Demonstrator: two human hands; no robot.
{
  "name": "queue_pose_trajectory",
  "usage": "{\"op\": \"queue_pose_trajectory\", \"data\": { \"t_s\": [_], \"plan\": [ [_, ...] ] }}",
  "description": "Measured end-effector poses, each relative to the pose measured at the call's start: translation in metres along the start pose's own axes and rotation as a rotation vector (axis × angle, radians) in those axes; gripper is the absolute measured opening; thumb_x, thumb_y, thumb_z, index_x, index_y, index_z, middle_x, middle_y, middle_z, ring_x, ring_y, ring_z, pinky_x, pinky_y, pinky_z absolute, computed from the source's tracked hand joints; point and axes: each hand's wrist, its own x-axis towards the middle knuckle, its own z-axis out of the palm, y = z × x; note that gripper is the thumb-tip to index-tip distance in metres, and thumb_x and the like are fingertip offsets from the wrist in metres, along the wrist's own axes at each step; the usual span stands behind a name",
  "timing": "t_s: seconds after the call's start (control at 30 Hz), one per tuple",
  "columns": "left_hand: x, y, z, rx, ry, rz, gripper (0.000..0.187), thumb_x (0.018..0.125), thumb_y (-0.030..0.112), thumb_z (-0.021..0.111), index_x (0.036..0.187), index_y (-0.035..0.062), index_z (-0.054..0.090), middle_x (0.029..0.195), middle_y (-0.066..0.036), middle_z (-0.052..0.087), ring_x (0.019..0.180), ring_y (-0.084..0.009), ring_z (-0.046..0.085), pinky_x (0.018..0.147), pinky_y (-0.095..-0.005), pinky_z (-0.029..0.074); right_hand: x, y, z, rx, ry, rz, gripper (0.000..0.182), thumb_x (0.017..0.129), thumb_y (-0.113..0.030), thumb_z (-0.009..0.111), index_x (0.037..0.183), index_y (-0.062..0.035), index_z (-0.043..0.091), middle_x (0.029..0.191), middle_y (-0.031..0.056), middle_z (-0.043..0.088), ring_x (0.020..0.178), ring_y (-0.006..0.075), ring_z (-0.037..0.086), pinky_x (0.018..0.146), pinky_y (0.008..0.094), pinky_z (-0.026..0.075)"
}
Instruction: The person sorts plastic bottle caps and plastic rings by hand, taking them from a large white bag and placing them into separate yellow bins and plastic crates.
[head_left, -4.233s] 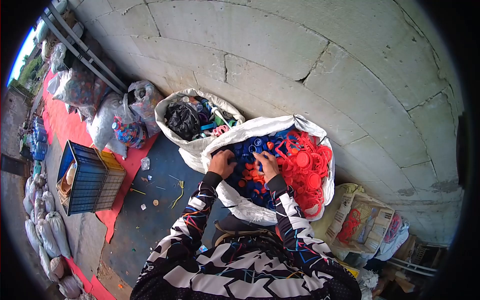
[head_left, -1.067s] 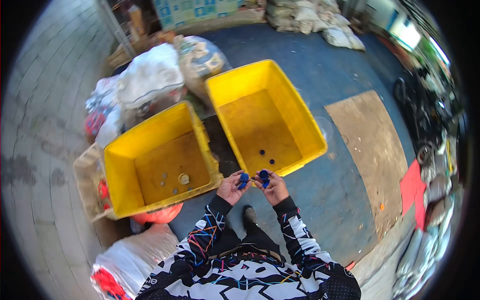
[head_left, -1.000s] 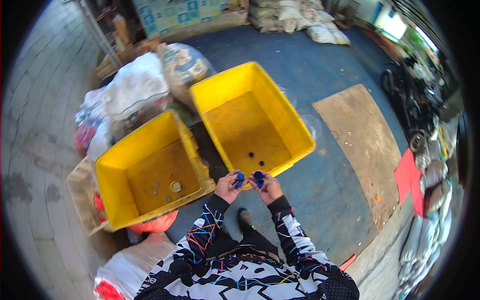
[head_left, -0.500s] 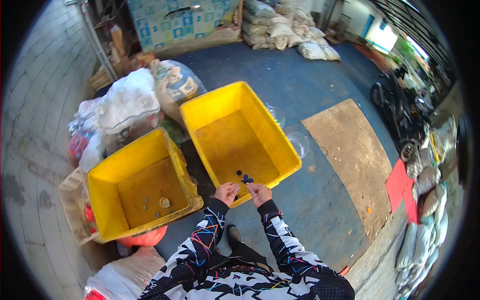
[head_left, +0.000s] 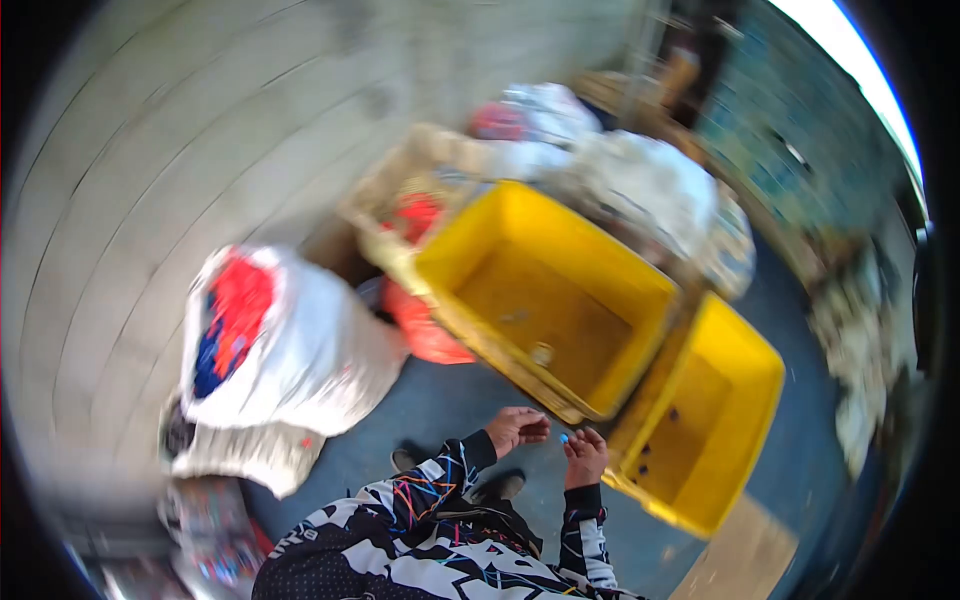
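Hovering low in the frame's centre, the left hand [head_left: 515, 428] curls loosely with nothing seen in it and the right hand [head_left: 585, 455] pinches a small blue cap [head_left: 564, 438], both just below two yellow bins [head_left: 545, 300], a white sack [head_left: 300, 350] at left.

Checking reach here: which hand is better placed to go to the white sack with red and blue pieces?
Probably the left hand: it lies on the side of the white sack, while the right hand sits by a yellow bin with a blue speck at its fingertips.
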Motion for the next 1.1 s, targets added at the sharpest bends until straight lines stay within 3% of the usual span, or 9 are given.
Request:
{"op": "queue_pose_trajectory", "data": {
  "t_s": [0.2,0.43,0.73,0.87,0.9,1.0,1.03,1.1],
  "plan": [
    [-0.215,0.107,-0.072,-0.128,0.297,0.213,0.022,0.091,0.021,0.058,0.094,-0.0009,0.061,0.088,-0.009,0.063,0.082,-0.0171,0.065,0.077,-0.0305,0.055,-0.095,0.052,0.179,-0.368,-0.362,0.13,0.023,0.083,0.004,0.05,0.104,-0.0046,0.055,0.092,0.0071,0.058,0.072,0.0159,0.059,0.064,0.0288,0.052],
    [-0.381,0.192,-0.211,-0.254,0.63,0.504,0.021,0.091,0.022,0.058,0.09,0.0011,0.062,0.085,-0.008,0.065,0.076,-0.0161,0.064,0.072,-0.0316,0.054,-0.169,0.203,0.4,-0.69,-0.694,0.18,0.02,0.086,0.001,0.053,0.106,-0.0043,0.056,0.092,0.0064,0.06,0.075,0.0134,0.06,0.064,0.0261,0.052],
    [-0.444,0.258,-0.305,-0.315,0.956,0.742,0.021,0.09,0.021,0.058,0.089,0.0009,0.06,0.09,-0.007,0.065,0.075,-0.0158,0.063,0.076,-0.0309,0.053,-0.198,0.335,0.532,-0.947,-1.179,0.087,0.02,0.086,-0.001,0.056,0.106,-0.0014,0.056,0.091,0.008,0.062,0.072,0.0124,0.062,0.063,0.0236,0.052],
    [-0.452,0.263,-0.325,-0.342,1.033,0.806,0.018,0.089,0.018,0.059,0.091,0.0003,0.06,0.092,-0.007,0.065,0.074,-0.0149,0.063,0.076,-0.0313,0.054,-0.189,0.367,0.577,-1.165,-1.362,-0.174,0.024,0.078,0.005,0.056,0.101,-0.0005,0.058,0.083,0.0088,0.064,0.072,0.0136,0.063,0.064,0.0257,0.05],
    [-0.452,0.262,-0.33,-0.351,1.058,0.832,0.016,0.089,0.016,0.059,0.091,0.0,0.06,0.089,-0.007,0.064,0.074,-0.0144,0.063,0.075,-0.0315,0.055,-0.192,0.372,0.59,-1.195,-1.381,-0.192,0.024,0.074,0.006,0.056,0.098,-0.0008,0.058,0.08,0.012,0.064,0.074,0.0202,0.065,0.066,0.0309,0.051],
    [-0.451,0.27,-0.34,-0.372,1.221,0.822,0.014,0.088,0.014,0.06,0.091,-0.0001,0.06,0.085,-0.006,0.063,0.072,-0.0132,0.062,0.073,-0.0308,0.055,-0.174,0.41,0.61,-1.249,-1.639,-0.407,0.022,0.076,0.004,0.059,0.097,-0.0009,0.058,0.086,0.0143,0.065,0.074,0.0219,0.065,0.066,0.0315,0.052],
    [-0.45,0.272,-0.346,-0.34,1.277,0.813,0.012,0.086,0.011,0.061,0.091,-0.0004,0.06,0.083,-0.005,0.062,0.071,-0.0119,0.061,0.071,-0.0298,0.055,-0.174,0.415,0.62,-1.223,-1.71,-0.395,0.022,0.074,0.005,0.057,0.096,-0.0007,0.058,0.086,0.0173,0.063,0.079,0.0301,0.064,0.068,0.0363,0.051],
    [-0.447,0.287,-0.348,-0.306,1.36,0.809,0.012,0.085,0.009,0.062,0.092,-0.0007,0.059,0.085,-0.006,0.062,0.072,-0.0114,0.06,0.072,-0.0294,0.055,-0.173,0.43,0.636,-1.234,-1.849,-0.433,0.022,0.074,0.004,0.057,0.095,-0.0009,0.058,0.087,0.0177,0.062,0.082,0.0329,0.062,0.071,0.0393,0.05]
  ]
}}
